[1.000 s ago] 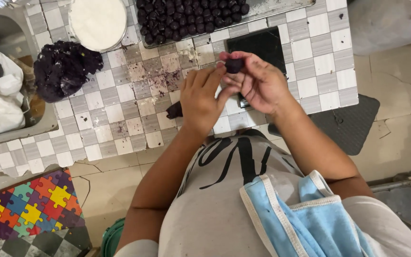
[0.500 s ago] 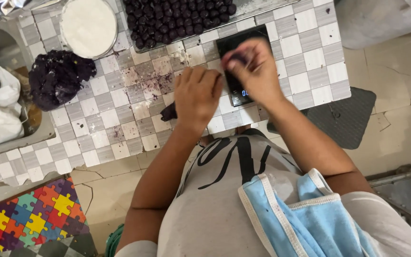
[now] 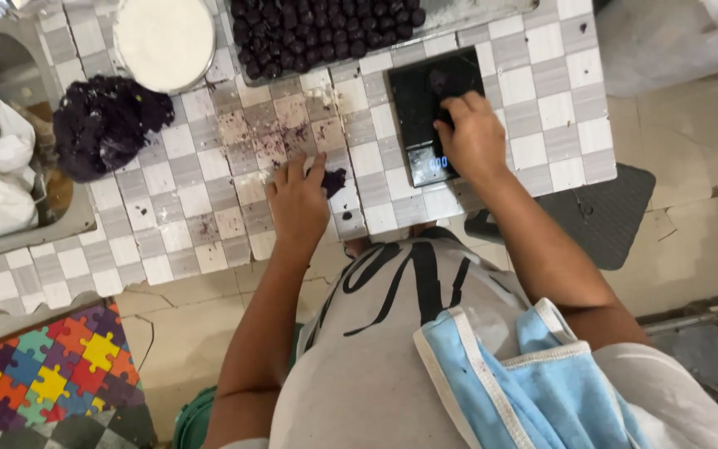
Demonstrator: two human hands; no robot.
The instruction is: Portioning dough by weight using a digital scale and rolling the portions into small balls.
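Up on the black scale point(image 3: 425, 108) sits a small dark ball point(image 3: 437, 81), with the right hand point(image 3: 469, 137) beside it, fingers curled loosely. Nearby, the left hand point(image 3: 297, 199) lies on the tiled counter point(image 3: 533, 83), fingers touching a purple lump point(image 3: 334, 180).

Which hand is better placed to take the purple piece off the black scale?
Probably the right hand: it already lies on the scale, just below the dark piece. The left hand rests flat on the tiled counter, beside a dough lump.
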